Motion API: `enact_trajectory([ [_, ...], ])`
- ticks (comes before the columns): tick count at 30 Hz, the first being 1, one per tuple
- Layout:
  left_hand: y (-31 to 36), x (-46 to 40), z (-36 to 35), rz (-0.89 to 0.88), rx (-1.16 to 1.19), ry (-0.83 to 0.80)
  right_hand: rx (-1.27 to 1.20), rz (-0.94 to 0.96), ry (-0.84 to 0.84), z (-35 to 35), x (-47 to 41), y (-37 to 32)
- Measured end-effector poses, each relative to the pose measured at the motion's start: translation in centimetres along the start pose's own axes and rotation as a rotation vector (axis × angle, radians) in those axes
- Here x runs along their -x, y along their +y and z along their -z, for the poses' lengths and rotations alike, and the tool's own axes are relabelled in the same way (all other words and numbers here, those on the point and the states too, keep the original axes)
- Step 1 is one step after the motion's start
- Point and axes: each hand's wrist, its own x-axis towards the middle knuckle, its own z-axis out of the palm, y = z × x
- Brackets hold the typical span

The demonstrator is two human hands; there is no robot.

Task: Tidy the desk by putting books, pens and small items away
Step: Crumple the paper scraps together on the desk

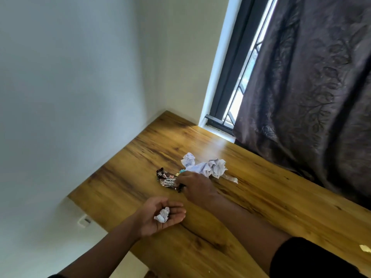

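Fingers of the right hand (195, 185) are down on the litter at centre frame, their tips hidden behind the knuckles, so whether they pinch the wrapper (167, 180) or merely touch it, I cannot tell; they look bent and bunched, not spread. That dark wrapper lies on the desk (261, 197) just left of the hand, its right end running under the fingertips, its long axis going from upper left to lower right, roughly across the line of the reaching forearm. So the grab, as I read it, comes at the near end of the wrapper, not at its middle. Just past the knuckles, up and to the right, sits a heap of crumpled paper (206, 167), touching or nearly touching the hand, with a bit of teal and yellow peeping out between heap and wrapper, too small to name. Lower and further left, the left hand (160, 216) waits palm up, fingers loosely cupped together, cradling one small paper ball (163, 215); nothing is being squeezed there, it simply lies in the hollow. That cupped palm is below and a little left of the wrapper, well apart from it, so the right hand is clearly the nearer of the two. The likely carry is short: down and leftward into the waiting palm. One pale scrap (365, 248) lies alone at the right edge, far from both hands.
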Motion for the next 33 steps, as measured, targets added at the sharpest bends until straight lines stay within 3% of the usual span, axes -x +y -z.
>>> enact_trajectory([
  [9,2.3,-0.3,0.8,-0.179,0.35,-0.014,-0.143,-0.003,0.295,0.0,0.5,-1.7],
  [19,3.4,-1.6,-1.1,-0.383,0.304,-0.103,0.098,0.074,0.228,-2.1,2.6,-5.8],
  [23,3.4,-1.8,-1.2,-0.425,0.184,-0.129,0.164,0.08,0.201,-2.8,2.3,-6.0],
  [28,3.7,-2.0,-0.9,-0.501,-0.009,0.165,0.094,0.129,0.2,-2.6,1.9,-6.2],
  [33,4.7,-1.5,-0.2,-0.524,0.111,0.225,-0.117,-0.068,0.271,-1.8,1.0,-4.8],
])
